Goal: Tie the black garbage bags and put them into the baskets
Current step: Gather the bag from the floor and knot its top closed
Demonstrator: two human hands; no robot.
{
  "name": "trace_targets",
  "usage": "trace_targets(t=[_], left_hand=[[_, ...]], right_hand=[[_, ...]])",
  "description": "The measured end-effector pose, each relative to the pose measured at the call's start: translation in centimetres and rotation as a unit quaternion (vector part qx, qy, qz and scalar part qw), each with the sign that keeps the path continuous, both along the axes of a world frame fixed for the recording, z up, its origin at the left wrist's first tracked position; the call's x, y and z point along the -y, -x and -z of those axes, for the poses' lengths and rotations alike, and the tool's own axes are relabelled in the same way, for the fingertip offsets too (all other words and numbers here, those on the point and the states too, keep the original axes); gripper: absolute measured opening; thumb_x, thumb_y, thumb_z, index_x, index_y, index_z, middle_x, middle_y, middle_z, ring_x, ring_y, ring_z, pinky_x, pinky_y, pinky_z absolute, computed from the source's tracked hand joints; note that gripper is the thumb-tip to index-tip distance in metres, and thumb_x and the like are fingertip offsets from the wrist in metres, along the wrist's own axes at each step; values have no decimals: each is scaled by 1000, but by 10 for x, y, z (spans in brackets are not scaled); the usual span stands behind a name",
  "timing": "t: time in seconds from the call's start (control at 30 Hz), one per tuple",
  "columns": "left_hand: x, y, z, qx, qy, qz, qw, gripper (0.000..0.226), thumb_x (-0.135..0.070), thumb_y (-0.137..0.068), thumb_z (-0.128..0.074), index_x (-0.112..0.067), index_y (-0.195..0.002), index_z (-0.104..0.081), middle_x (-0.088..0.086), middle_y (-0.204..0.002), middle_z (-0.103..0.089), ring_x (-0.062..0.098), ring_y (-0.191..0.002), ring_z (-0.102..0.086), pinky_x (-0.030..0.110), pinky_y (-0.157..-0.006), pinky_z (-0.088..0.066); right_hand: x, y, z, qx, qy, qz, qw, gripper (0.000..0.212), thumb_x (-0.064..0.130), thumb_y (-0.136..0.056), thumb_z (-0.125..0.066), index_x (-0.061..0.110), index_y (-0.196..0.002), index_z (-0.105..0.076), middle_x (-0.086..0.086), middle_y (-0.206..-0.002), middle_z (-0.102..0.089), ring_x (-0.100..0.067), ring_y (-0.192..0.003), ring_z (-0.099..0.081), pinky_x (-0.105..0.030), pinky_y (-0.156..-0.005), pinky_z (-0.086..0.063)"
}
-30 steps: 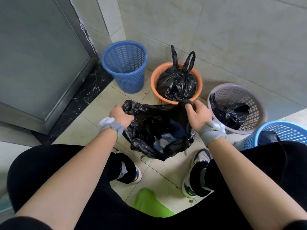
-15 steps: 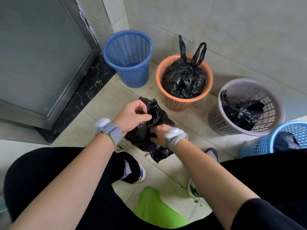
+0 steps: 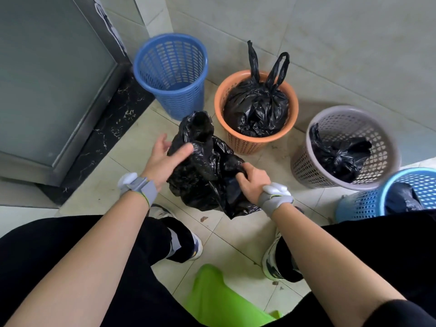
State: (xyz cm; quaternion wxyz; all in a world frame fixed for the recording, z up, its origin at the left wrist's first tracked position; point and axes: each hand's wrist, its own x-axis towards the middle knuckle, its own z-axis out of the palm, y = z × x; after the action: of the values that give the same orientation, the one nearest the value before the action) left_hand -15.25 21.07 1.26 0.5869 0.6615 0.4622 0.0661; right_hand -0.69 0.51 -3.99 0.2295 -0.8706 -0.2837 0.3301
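Bags stowed: tied one in orange basket (image 3: 256, 140), others in grey basket (image 3: 387, 147) and light-blue basket (image 3: 368, 206). Dark-blue basket (image 3: 171, 95) empty. Untied garbage bag (image 3: 205, 171) on floor, between the knees. Right hand (image 3: 253, 182) fingers grip its edge; left hand (image 3: 165, 159) open against it, where half a second ago it pinched the gathered top.

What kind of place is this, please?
Probably a tiled corridor or utility corner indoors: pale floor tiles, a tiled wall, a metal-framed door, and a row of waste baskets such as the orange basket.
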Motion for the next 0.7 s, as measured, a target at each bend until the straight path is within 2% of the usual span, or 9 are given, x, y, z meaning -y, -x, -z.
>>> trace_targets(t=[0.07,0.17,0.3,0.4,0.47,0.53,0.57,0.63,0.7], left_hand=[[4,6,21,-83,-40,110,990,127,-70,-55,-81,-23,-153,-16,-5,-147,-33,13,-137,-32,37,-116,-28],[16,-3,38,-167,-121,213,955,153,-92,-30,-66,-30,-154,0,-1,-161,-3,21,-149,-3,46,-122,-11],[21,-38,21,-121,-273,105,949,158,-89,-31,-69,-22,-153,7,6,-162,8,22,-149,8,37,-119,8],[1,-72,21,-119,-270,14,955,159,-77,-39,-80,-7,-153,6,13,-162,-2,26,-150,-1,40,-121,0],[-12,-88,19,-102,-218,-54,969,147,-59,-48,-88,-6,-152,2,11,-157,-24,27,-145,-24,37,-119,-19],[-23,-100,20,-45,-126,-120,984,122,-33,-63,-89,-6,-150,-9,3,-140,-45,22,-128,-46,25,-101,-39],[-27,-105,22,-13,-67,-156,985,103,-21,-68,-87,-5,-147,-23,-1,-129,-52,19,-120,-52,20,-92,-43],[-39,-104,31,62,34,-236,969,63,-10,-68,-83,-5,-126,-56,-2,-110,-65,24,-109,-64,28,-89,-50],[-44,-102,37,103,112,-269,951,44,-13,-70,-80,-8,-111,-67,4,-103,-71,26,-97,-68,42,-88,-55]], right_hand=[[1,-10,-4,23,-29,21,999,26,37,-96,-48,12,-97,-52,-14,-84,-64,-39,-82,-60,-41,-73,-50],[1,-24,-9,40,-59,38,997,32,40,-100,-48,10,-90,-48,-12,-79,-61,-37,-77,-56,-41,-71,-48],[5,-41,-10,74,-83,43,993,23,35,-100,-50,14,-91,-49,-9,-85,-61,-34,-83,-57,-34,-71,-40],[11,-56,-9,95,-93,59,989,24,34,-99,-49,12,-103,-58,-10,-95,-66,-34,-90,-61,-39,-78,-47],[16,-64,-13,97,-101,72,988,24,36,-99,-48,19,-112,-60,-8,-96,-69,-32,-90,-63,-40,-79,-50],[20,-74,-17,89,-111,101,985,22,37,-100,-48,25,-114,-60,-5,-87,-70,-28,-80,-64,-36,-74,-50],[21,-79,-19,82,-121,120,982,20,37,-100,-48,26,-112,-60,-3,-82,-69,-26,-76,-63,-34,-70,-48],[22,-85,-26,72,-141,157,975,19,39,-100,-46,28,-107,-60,-1,-80,-67,-23,-75,-62,-32,-69,-48],[19,-94,-29,92,-172,205,959,16,38,-98,-47,30,-96,-60,-2,-89,-64,-21,-84,-59,-34,-78,-48]])
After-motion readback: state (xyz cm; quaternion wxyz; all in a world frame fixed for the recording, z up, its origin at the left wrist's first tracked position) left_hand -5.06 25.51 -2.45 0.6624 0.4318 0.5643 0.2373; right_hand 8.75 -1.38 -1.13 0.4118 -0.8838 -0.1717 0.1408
